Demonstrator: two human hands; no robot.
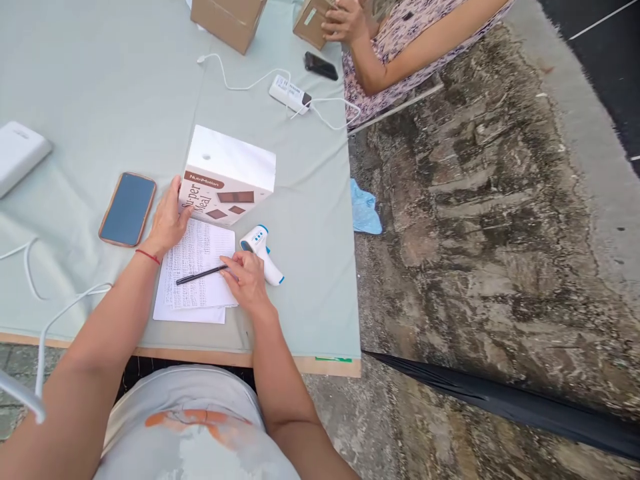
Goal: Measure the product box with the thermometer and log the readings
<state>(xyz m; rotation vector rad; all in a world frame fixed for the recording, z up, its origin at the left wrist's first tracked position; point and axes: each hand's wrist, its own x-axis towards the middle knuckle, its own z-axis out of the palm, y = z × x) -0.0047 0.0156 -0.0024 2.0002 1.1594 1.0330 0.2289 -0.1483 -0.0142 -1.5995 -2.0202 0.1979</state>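
A white and brown "Super Meal" box (227,177) stands on the table beyond some papers. My left hand (170,217) grips its lower left edge, thumb on the printed front and fingers along the side. In front of the box lie sheets covered in small writing (195,293). Over them my right hand (246,279) pinches one end of a black pen (200,274), which points left across the sheets. Just beyond my right hand rests a white and blue infrared thermometer (264,257). To the left of my left hand is a smartphone (128,209) in a brown case.
A white device (20,155) sits far left, with white cables nearby. Toward the back are a power strip (290,93), a black phone (321,66) and a cardboard box (230,20). Another person's hand (345,21) touches a smaller carton (311,23). The table's right edge drops to rough ground.
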